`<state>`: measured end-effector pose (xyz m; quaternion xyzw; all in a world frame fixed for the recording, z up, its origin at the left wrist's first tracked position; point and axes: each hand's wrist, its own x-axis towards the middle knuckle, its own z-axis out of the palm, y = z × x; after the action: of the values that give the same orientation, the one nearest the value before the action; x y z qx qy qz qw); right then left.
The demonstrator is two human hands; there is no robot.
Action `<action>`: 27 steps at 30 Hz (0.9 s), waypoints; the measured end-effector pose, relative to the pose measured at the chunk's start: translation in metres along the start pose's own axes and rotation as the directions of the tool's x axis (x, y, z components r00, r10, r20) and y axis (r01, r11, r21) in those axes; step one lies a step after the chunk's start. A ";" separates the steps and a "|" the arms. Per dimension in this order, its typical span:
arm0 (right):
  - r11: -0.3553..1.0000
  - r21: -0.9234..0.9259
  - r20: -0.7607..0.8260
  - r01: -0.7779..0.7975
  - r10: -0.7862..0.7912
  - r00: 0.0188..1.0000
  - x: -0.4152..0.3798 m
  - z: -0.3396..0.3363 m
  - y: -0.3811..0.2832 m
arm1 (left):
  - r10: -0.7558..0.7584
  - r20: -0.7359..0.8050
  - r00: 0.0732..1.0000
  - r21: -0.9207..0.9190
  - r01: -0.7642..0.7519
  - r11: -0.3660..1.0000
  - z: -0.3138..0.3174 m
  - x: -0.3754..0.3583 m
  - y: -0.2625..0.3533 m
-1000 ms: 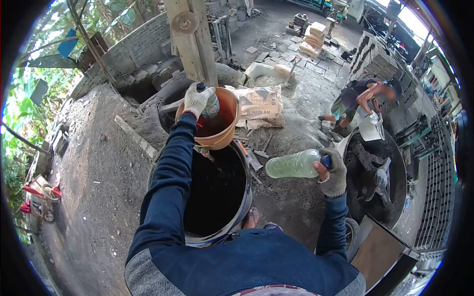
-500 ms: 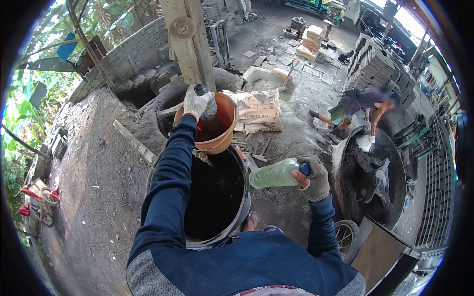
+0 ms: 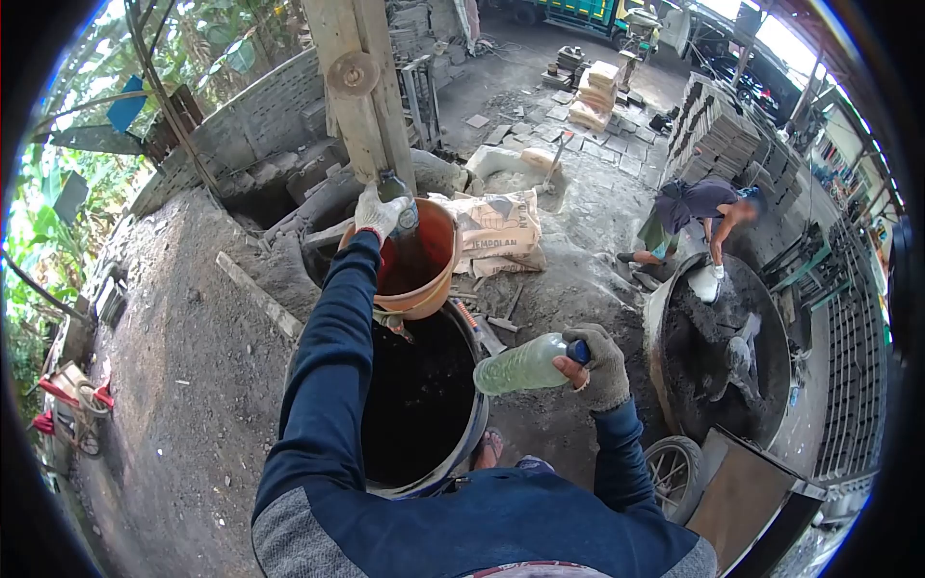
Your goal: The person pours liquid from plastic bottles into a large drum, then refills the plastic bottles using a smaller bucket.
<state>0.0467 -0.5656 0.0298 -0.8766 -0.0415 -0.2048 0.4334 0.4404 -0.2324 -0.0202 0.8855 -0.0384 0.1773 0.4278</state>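
While the left hand [image 3: 379, 213] grips a clear bottle [image 3: 409, 218] at the orange bucket [image 3: 430, 301], the right hand [image 3: 602, 367] clasps the green bottle [image 3: 520, 366] by its neck, long axis running left toward the barrel [image 3: 416, 424].

Clear btl [image 3: 408, 218] is tilting neck-up in L hand [image 3: 382, 210], over orange bkt [image 3: 424, 305]; greenish btl [image 3: 523, 364], blue cap [image 3: 578, 352] on, is slanting base-left in R hand [image 3: 601, 368].
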 end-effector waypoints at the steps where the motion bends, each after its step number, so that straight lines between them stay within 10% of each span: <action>1: 1.000 -0.005 0.002 -0.004 0.004 1.000 -0.001 -0.001 -0.001 | 0.005 0.000 1.000 0.003 -0.005 1.000 0.006 0.005 -0.012; 11: 1.000 -0.016 0.021 -0.001 0.001 1.000 -0.004 -0.004 -0.005 | -0.012 -0.074 0.997 0.158 0.023 0.987 -0.023 -0.031 0.053; 13: 0.999 -0.023 0.026 0.037 -0.036 0.999 0.003 -0.001 -0.013 | 0.249 0.007 0.969 -0.264 -0.238 0.935 -0.033 -0.079 0.093; 15: 0.998 0.011 0.025 0.068 -0.068 0.997 0.016 0.003 -0.020 | 0.450 0.526 0.722 -0.552 -0.113 0.826 -0.067 -0.144 0.154; 18: 0.997 0.049 0.060 0.055 -0.058 0.996 0.040 0.009 -0.051 | 0.440 0.768 0.466 -0.402 -0.185 0.897 -0.088 -0.231 0.178; 21: 0.950 0.282 0.149 0.132 -0.179 0.973 0.056 0.036 -0.062 | 0.302 0.637 0.709 -0.675 0.323 0.664 -0.067 -0.283 0.150; 22: 0.903 0.394 0.173 0.171 -0.256 0.951 0.059 0.050 -0.063 | 0.319 0.512 0.798 -0.724 0.201 0.660 -0.079 -0.285 0.146; 25: 0.736 0.676 0.374 -0.039 -0.296 0.879 0.049 0.113 -0.048 | -0.004 0.528 0.850 -0.768 0.479 0.424 -0.111 -0.282 0.129; 27: 0.634 0.770 0.328 -0.076 -0.289 0.899 0.036 0.171 -0.037 | -0.030 0.379 0.925 -0.712 0.312 0.628 -0.110 -0.291 0.099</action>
<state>0.1259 -0.4134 -0.0208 -0.6277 -0.2699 0.0008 0.7302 0.1156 -0.2346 0.0156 0.6388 -0.0950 -0.0491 0.7619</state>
